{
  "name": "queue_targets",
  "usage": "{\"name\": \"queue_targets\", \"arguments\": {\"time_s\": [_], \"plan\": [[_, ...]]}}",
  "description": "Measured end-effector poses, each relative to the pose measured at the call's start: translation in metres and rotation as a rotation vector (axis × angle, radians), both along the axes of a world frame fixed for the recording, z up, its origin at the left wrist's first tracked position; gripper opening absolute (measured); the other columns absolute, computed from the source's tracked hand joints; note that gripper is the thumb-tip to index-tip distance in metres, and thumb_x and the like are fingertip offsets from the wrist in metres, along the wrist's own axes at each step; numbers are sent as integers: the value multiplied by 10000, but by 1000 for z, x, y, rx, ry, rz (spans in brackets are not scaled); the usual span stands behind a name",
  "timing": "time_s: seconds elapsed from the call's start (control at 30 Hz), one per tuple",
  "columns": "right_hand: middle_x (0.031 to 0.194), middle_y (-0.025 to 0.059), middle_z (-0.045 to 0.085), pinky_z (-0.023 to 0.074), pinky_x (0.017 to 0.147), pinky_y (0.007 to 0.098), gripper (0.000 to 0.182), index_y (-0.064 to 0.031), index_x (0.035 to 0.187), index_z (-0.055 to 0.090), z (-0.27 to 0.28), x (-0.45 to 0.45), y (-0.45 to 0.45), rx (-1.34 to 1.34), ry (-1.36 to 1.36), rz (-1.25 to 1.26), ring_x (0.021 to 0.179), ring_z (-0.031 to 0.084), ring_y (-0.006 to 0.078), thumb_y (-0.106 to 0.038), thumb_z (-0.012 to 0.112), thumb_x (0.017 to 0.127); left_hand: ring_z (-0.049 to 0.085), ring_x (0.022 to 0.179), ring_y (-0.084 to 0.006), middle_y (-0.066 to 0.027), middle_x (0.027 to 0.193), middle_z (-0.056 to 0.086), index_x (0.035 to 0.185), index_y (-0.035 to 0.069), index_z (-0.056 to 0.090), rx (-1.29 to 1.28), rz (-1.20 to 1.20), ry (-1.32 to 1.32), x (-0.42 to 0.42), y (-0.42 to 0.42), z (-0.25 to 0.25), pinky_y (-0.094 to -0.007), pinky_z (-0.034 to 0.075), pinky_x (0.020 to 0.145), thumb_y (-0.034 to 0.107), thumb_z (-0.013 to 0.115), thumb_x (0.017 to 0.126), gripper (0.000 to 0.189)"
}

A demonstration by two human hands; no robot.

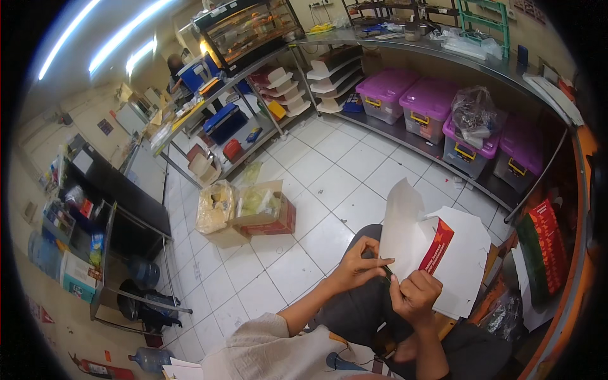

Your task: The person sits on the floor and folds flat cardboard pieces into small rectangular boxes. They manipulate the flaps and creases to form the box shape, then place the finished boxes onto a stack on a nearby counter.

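Note:
A partly folded paperboard food box (403, 228) is held over my lap, its white inner face up. One red printed side wall (437, 244) with writing stands raised, and a tall white flap rises behind it. My left hand (358, 266) pinches the near left corner between thumb and fingers. My right hand (415, 294) grips the near edge below the red wall, thumb pressed close to the left fingertips. The fingers partly hide that corner. Broad white paperboard (463, 266) spreads to the right of the red wall; whether it is the same piece I cannot tell.
More printed red and green paperboard (541, 251) lies at my right. Two open cartons (270, 223) (216, 216) stand on the tiled floor. Purple-lidded storage bins (427, 99) and stacked boxes (335, 78) fill the shelf under the steel counter (403, 45). A person (175, 71) stands at the far left.

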State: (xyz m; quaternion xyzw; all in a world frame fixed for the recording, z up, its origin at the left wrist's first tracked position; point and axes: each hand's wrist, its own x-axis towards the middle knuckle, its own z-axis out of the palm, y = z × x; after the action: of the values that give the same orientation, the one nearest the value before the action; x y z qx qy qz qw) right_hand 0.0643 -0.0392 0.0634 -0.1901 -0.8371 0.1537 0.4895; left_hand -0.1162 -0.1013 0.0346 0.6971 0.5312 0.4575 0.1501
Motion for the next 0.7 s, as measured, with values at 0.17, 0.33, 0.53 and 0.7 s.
{"name": "queue_targets", "arguments": {"time_s": [0.17,0.33,0.53,0.7], "plan": [[600,78,463,348,426,342,243,-51,589,480,-6,-12,-13,-64,20,80,469,466,242,-92,696,694,158,1304,-462,-274,1293,228,1373,96,180,-267,89,-83,20,-13,-14,-497,173,1070,574,829,415,1252],[862,111,580,477,658,364,322,-26,922,602,8,3,-2,-187,-57,116,764,584,292,-310,663,782,263,1287,-390,-204,1242,303,1217,104,260,-178,172,-360,-1,-17,-31,-429,286,1022,440,791,586,891],[1297,176,399,302,1022,410,1015,15,1296,390,2,45,58,-449,150,118,1218,384,301,-564,781,559,489,1153,-302,-167,1278,436,1270,57,298,-327,-283,-1368,-31,-27,-39,-403,398,969,477,647,747,756],[1140,143,518,417,915,354,963,21,1240,426,-18,24,40,-781,228,373,1063,525,262,-445,858,516,504,1142,-307,-169,1277,481,1329,27,330,-441,-384,-1350,-18,-24,-34,-491,395,966,583,475,814,772]]}}
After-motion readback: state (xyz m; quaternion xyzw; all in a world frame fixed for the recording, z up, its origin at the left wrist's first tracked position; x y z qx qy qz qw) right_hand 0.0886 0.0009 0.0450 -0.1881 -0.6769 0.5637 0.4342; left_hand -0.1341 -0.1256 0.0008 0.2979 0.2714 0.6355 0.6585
